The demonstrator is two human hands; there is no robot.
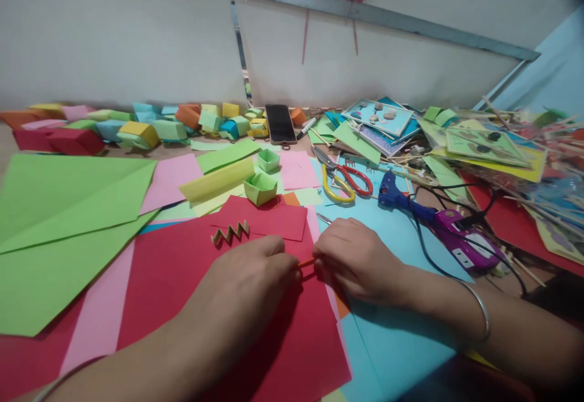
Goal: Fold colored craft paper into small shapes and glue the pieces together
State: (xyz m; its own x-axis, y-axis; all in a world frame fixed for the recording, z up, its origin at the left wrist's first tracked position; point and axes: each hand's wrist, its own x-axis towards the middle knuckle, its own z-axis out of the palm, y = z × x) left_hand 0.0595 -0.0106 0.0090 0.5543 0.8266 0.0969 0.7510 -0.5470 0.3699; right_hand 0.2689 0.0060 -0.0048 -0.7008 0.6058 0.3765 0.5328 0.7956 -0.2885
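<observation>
Between my two hands runs a thin orange paper strip [306, 263], held just above a large red sheet [182, 286]. My left hand [255, 274] pinches its left end, and my right hand [353, 256] pinches the right end; the fingers cover most of it. A zigzag-folded strip [230, 233] stands on the red paper beyond my left hand. Farther back are two small green folded paper boxes, the nearer box [260, 188] larger than the far box [268, 160].
Scissors [340, 177] with yellow and red handles lie beyond my right hand. A blue glue gun [404, 201] and a purple power strip [465, 241] with black cable are at right. A phone [280, 124] and folded paper blocks [139, 134] line the back.
</observation>
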